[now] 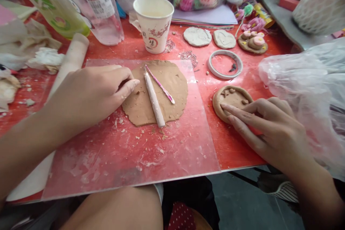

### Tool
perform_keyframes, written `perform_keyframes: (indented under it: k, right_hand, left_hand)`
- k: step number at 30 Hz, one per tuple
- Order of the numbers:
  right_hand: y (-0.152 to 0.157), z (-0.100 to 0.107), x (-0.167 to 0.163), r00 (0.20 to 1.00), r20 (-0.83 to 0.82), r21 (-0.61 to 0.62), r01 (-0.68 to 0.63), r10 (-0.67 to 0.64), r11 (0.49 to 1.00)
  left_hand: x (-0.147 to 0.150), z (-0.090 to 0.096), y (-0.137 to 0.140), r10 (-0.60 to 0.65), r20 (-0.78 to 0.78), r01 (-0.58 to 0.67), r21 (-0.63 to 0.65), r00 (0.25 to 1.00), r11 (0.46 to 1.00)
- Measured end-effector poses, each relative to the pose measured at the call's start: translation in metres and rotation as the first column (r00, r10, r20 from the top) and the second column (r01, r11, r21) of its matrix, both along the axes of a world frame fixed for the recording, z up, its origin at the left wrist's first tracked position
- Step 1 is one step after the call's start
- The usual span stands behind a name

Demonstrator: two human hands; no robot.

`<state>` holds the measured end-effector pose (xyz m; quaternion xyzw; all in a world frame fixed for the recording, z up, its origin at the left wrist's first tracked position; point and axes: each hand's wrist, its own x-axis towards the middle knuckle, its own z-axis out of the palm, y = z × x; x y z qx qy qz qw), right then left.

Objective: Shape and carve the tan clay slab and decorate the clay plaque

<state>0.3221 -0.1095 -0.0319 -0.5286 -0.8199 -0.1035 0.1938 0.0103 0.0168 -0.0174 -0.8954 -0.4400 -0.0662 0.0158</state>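
My left hand (91,91) rests on the clear plastic sheet (129,158), fingertips touching the left edge of a flat rolled-out slab of brown clay (172,79). Across the slab lie a thin white stick (154,97) and a slim pink patterned tool (161,85). My right hand (266,125) lies flat on the red table with its fingers over the near rim of a small round brown clay dish (231,97) that has small clay bits inside. Neither hand grips anything.
A paper cup (154,21) stands behind the slab. A white ring (225,64), two pale clay discs (197,36), a decorated clay piece (252,41), a rolling pin (70,61), a bottle (104,10) and plastic bags (309,90) crowd the table. Its front edge is close.
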Motion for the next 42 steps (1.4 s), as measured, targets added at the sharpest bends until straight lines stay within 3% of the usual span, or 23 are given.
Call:
perform_keyframes:
  k: [3, 13, 19, 24, 26, 28, 29, 32, 33, 35, 37, 39, 42]
  right_hand:
    - [-0.001, 0.000, 0.001, 1.000, -0.009, 0.004, 0.010, -0.010, 1.000]
    - [-0.002, 0.000, 0.002, 1.000, -0.005, -0.013, 0.023, -0.024, 1.000]
    - [-0.005, 0.000, 0.006, 0.993, -0.089, 0.111, 0.090, -0.081, 0.990]
    - [-0.007, 0.017, -0.008, 0.936, -0.317, 0.139, 0.206, -0.153, 0.969]
    - [-0.003, 0.032, -0.025, 0.851, -0.495, 0.026, 0.215, -0.174, 0.976]
    - [0.008, 0.045, -0.051, 0.680, -0.711, -0.160, 0.093, -0.180, 0.983]
    - [0.015, 0.050, -0.066, 0.597, -0.779, -0.260, -0.032, -0.191, 0.965]
    - [0.048, 0.050, -0.113, 0.473, -0.850, -0.433, -0.376, -0.232, 0.819]
    - [0.061, 0.046, -0.127, 0.442, -0.865, -0.435, -0.427, -0.237, 0.793]
    - [0.086, 0.033, -0.150, 0.347, -0.899, -0.406, -0.434, -0.267, 0.804]
    - [0.104, 0.021, -0.164, 0.304, -0.910, -0.397, -0.444, -0.282, 0.803]
    - [0.113, 0.013, -0.170, 0.149, -0.938, -0.338, -0.588, -0.312, 0.735]
    - [0.111, 0.010, -0.167, 0.016, -0.930, -0.273, -0.700, -0.368, 0.660]
  left_hand:
    - [0.000, -0.001, 0.000, -0.001, -0.083, 0.007, 0.070, 0.997, 0.997]
    - [-0.003, -0.003, 0.000, -0.018, -0.078, 0.027, 0.110, 0.997, 0.994]
    - [0.001, -0.002, 0.000, -0.068, 0.072, 0.055, 0.177, 0.995, 0.983]
    - [0.004, 0.003, -0.003, -0.135, 0.178, 0.081, 0.281, 0.975, 0.956]
    - [0.004, 0.005, -0.004, -0.156, 0.204, 0.088, 0.306, 0.967, 0.948]
    - [0.004, 0.008, -0.004, -0.173, 0.212, 0.098, 0.325, 0.962, 0.941]
    - [0.004, 0.010, -0.004, -0.177, 0.226, 0.093, 0.338, 0.958, 0.937]
    - [0.005, 0.015, -0.006, -0.138, 0.320, 0.023, 0.337, 0.937, 0.941]
    - [0.004, 0.017, -0.007, -0.143, 0.347, 0.013, 0.351, 0.927, 0.936]
    - [0.003, 0.018, -0.006, -0.173, 0.365, 0.013, 0.401, 0.915, 0.916]
    - [0.001, 0.018, -0.004, -0.109, 0.397, -0.059, 0.388, 0.911, 0.920]
    - [0.000, 0.016, -0.002, 0.027, 0.431, -0.172, 0.302, 0.902, 0.937]
    - [0.001, 0.013, -0.003, 0.133, 0.517, -0.232, 0.131, 0.845, 0.964]
